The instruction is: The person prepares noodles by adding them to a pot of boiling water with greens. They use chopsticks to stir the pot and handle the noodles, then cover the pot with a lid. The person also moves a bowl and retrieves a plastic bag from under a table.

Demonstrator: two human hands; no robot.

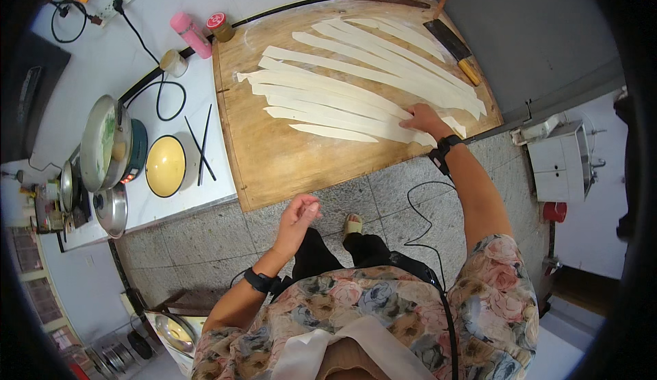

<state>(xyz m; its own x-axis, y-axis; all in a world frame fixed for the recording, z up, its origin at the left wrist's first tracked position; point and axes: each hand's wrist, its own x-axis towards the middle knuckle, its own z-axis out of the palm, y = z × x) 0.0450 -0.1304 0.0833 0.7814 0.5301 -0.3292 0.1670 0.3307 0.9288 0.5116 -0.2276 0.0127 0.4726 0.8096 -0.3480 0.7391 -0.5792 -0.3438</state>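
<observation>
Long flat strips of dough (328, 92) lie side by side, some overlapping, on a large wooden board (277, 169). My right hand (426, 120) rests on the right ends of the nearer strips, fingertips down on the dough; whether it grips a strip, I cannot tell. My left hand (300, 218) hovers just off the board's front edge, fingers loosely curled, with nothing visible in it. At the board's right side lies a cleaver (449, 41) with a yellowish wooden handle, beyond the far strips. A dark wooden stick (385, 1) lies along the back edge.
Left of the board, a white counter (154, 205) holds crossed black chopsticks (204, 149), a yellow bowl (165, 167), a pan (105, 144) on an electric cooker, a metal lid (111, 210), jars and a pink bottle (191, 35). A black cable (431, 215) hangs beside my right arm.
</observation>
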